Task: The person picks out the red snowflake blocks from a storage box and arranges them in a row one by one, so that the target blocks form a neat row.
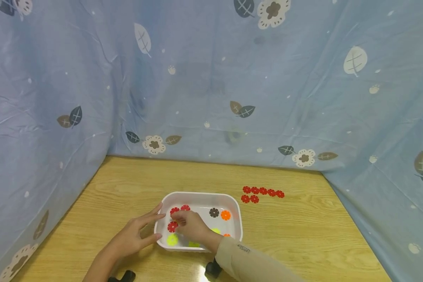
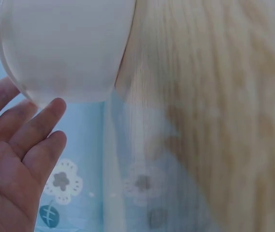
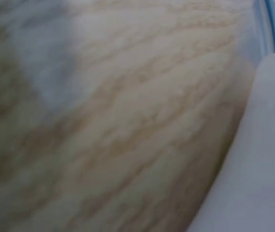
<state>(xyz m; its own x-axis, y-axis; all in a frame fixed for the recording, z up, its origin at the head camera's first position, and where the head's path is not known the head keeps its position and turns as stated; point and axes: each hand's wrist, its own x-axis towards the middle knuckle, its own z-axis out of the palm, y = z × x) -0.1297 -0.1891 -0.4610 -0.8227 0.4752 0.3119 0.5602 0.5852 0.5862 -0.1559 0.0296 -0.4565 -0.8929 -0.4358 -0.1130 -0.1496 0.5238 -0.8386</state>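
Observation:
A white plastic tray (image 1: 201,194) stands on the table, with flat notched discs lying apart inside it. At its left side are red discs (image 1: 172,226), with a yellow-green disc (image 1: 172,239) below them. A dark brown disc (image 1: 214,212) and an orange disc (image 1: 225,215) lie towards the right. My left hand (image 1: 135,235) touches the tray's left rim with fairly straight, spread fingers, as the left wrist view also shows. Over the tray, my right hand (image 1: 194,227) reaches to the red discs, thumb and forefinger apart. The right wrist view shows no fingers.
Several red discs (image 1: 263,191) lie in two rows on the wooden table (image 1: 303,223), right of the tray's far corner. A blue patterned cloth (image 1: 197,90) hangs around the back and sides. Black devices (image 1: 213,269) sit at the wrists.

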